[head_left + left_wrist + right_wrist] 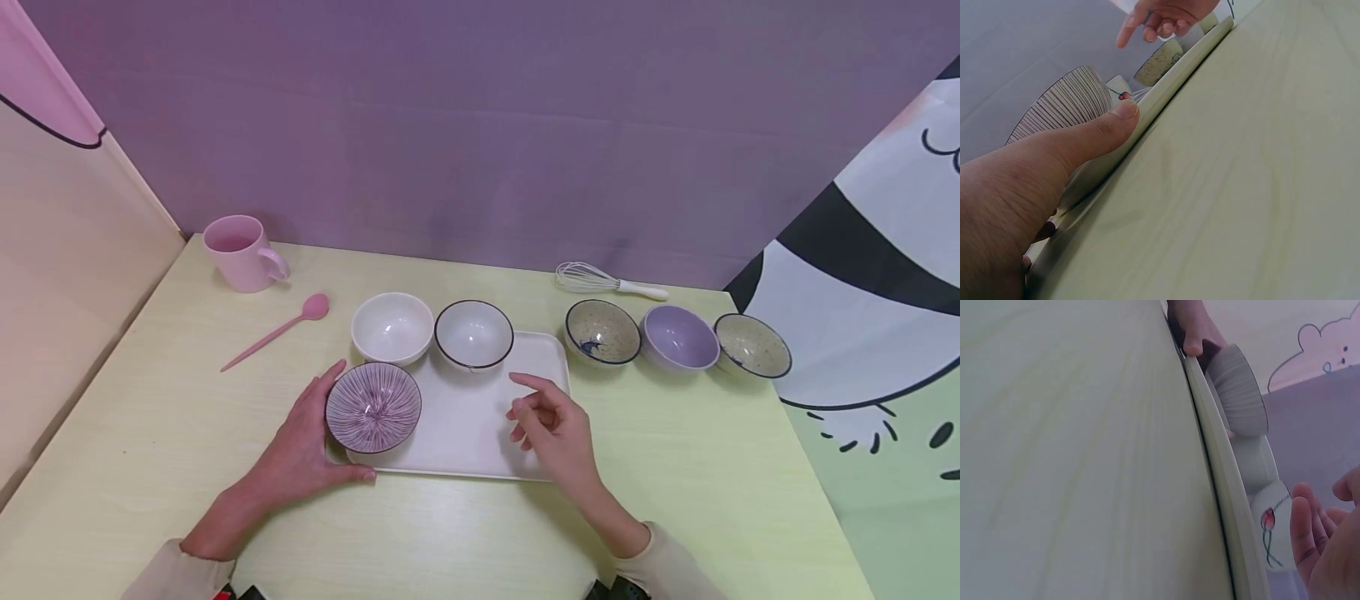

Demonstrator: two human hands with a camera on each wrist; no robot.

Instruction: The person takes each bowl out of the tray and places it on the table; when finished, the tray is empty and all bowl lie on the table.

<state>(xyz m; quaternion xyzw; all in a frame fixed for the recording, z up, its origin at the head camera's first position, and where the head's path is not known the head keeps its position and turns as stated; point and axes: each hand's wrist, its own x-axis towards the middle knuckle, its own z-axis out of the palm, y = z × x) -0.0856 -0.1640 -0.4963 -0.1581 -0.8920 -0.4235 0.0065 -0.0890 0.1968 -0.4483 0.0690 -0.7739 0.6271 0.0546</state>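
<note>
A bowl with purple stripes (373, 408) sits at the left end of a white tray (480, 446). Around that bowl's left side lies my left hand (303, 446), fingers extended and thumb stretched along the tray's front-left corner. Whether those fingers touch bowl or tray is partly hidden. Behind it are a plain white bowl (392, 327), at the tray's back-left edge, and a dark-rimmed white bowl (474, 335), which shows a red flower outside in the right wrist view. Above the tray's right part hovers my right hand (558, 433), fingers loosely bent, holding nothing.
Right of the tray stand a speckled bowl (603, 332), a purple bowl (680, 337) and another speckled bowl (753, 345). A whisk (611, 281) lies behind them. On the left are a pink mug (242, 258) and a pink spoon (277, 333). A purple backdrop (480, 150) closes the back.
</note>
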